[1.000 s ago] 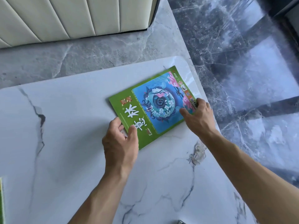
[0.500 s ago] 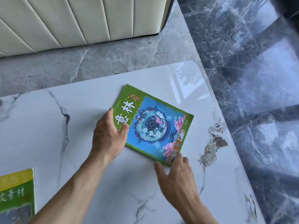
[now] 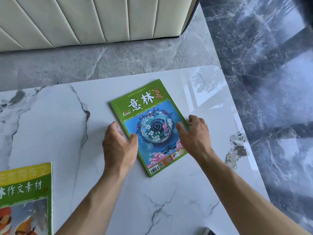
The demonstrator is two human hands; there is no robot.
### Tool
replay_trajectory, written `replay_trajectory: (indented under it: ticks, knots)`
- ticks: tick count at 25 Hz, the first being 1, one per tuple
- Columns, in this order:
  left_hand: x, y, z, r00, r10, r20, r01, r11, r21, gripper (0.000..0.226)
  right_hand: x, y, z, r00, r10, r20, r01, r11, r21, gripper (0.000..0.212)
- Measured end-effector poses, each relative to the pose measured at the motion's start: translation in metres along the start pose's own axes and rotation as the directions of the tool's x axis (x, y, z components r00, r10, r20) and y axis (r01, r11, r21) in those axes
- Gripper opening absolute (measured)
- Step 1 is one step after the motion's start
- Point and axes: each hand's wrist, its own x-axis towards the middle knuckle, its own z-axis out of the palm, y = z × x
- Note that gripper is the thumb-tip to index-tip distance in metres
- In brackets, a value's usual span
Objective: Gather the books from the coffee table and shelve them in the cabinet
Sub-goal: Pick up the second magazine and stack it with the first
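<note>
A green magazine with a blue swirl picture point(image 3: 149, 122) lies flat on the white marble coffee table point(image 3: 50, 126), near its far right corner. My left hand point(image 3: 118, 146) rests at its left edge, thumb on the cover and fingers on the table. My right hand point(image 3: 194, 133) is at its right edge, thumb on the cover and fingers curled over the side. A second magazine with a green and yellow cover point(image 3: 25, 197) lies at the lower left of the table, cut off by the frame.
A cream ribbed sofa point(image 3: 88, 21) stands beyond the table across a strip of grey stone floor. Dark glossy marble floor point(image 3: 271, 82) lies to the right of the table's edge. A small dark object point(image 3: 207, 231) peeks in at the bottom edge.
The magazine has been turned clockwise on the table, its title now reading upright toward me. My right hand has moved from its lower corner to its right edge; my left hand has slid to its left edge.
</note>
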Motion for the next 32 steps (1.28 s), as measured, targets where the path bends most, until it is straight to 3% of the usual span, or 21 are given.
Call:
replay_trajectory:
  ticks: [2, 4, 7, 11, 16, 20, 25, 32]
  knots:
    - [-0.004, 0.004, 0.004, 0.996, -0.086, 0.024, 0.089, 0.98, -0.178, 0.017, -0.008, 0.001, 0.005, 1.0, -0.012, -0.018, 0.012, 1.0, 0.001, 0.053]
    - [-0.009, -0.002, 0.011, 0.987, -0.138, 0.081, 0.155, 0.951, -0.267, 0.008, -0.026, 0.004, 0.012, 0.999, -0.025, -0.021, 0.026, 1.0, 0.017, 0.049]
    - [-0.02, -0.026, 0.012, 0.977, -0.119, 0.176, 0.16, 0.957, -0.241, 0.018, -0.055, 0.012, 0.03, 1.0, -0.017, -0.02, 0.018, 0.998, 0.059, 0.049]
    - [-0.025, -0.052, -0.025, 0.964, -0.023, 0.264, 0.126, 0.915, -0.382, 0.022, -0.068, 0.006, 0.038, 0.995, 0.099, -0.008, -0.094, 0.962, 0.256, 0.053]
    - [-0.013, -0.08, -0.113, 0.945, 0.065, 0.32, 0.11, 0.859, -0.5, 0.034, -0.097, -0.054, 0.057, 0.974, 0.117, 0.194, -0.21, 0.787, 0.581, 0.024]
    - [-0.015, -0.125, -0.195, 0.962, 0.104, 0.251, 0.031, 0.876, -0.481, 0.032, -0.153, -0.109, 0.099, 0.987, 0.078, 0.143, -0.152, 0.746, 0.649, 0.017]
    - [-0.025, -0.197, -0.271, 0.993, 0.098, -0.061, -0.114, 0.923, -0.369, 0.027, -0.234, -0.152, 0.162, 0.995, 0.011, 0.099, -0.074, 0.744, 0.664, 0.017]
    - [-0.031, -0.289, -0.313, 0.987, 0.119, -0.109, -0.133, 0.982, -0.135, 0.034, -0.295, -0.139, 0.234, 0.994, 0.041, 0.103, -0.091, 0.835, 0.543, 0.017]
